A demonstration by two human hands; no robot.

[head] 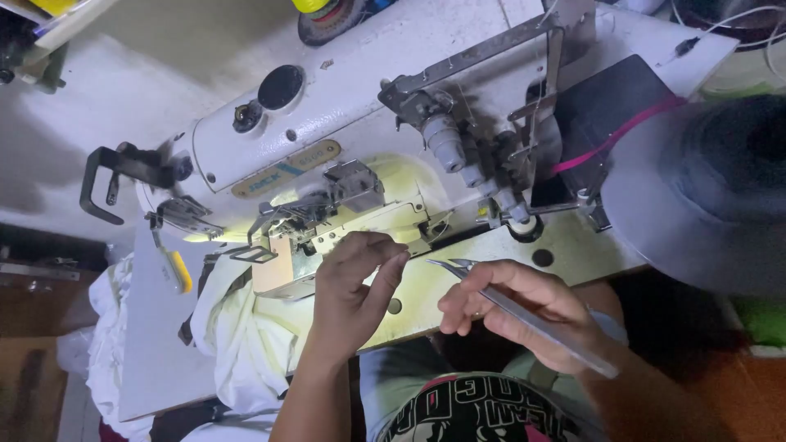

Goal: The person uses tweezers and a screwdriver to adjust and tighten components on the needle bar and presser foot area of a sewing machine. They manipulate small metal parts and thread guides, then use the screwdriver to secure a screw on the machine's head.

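Observation:
My left hand (354, 282) is raised in front of the needle area of a white industrial sewing machine (344, 106), its thumb and fingers pinched together as if on a thin thread that I cannot make out. My right hand (524, 311) grips long metal tweezers (524, 315), whose curved tips point left toward my left hand. The machine's lit presser and feed parts (327, 225) lie just above my left fingers.
White fabric (237, 327) hangs off the machine bed (458, 278) at lower left. A yellow-handled tool (176, 270) lies on the left. A pink ribbon (614, 139) crosses a black panel at the right. A grey hat brim (704, 196) fills the right side.

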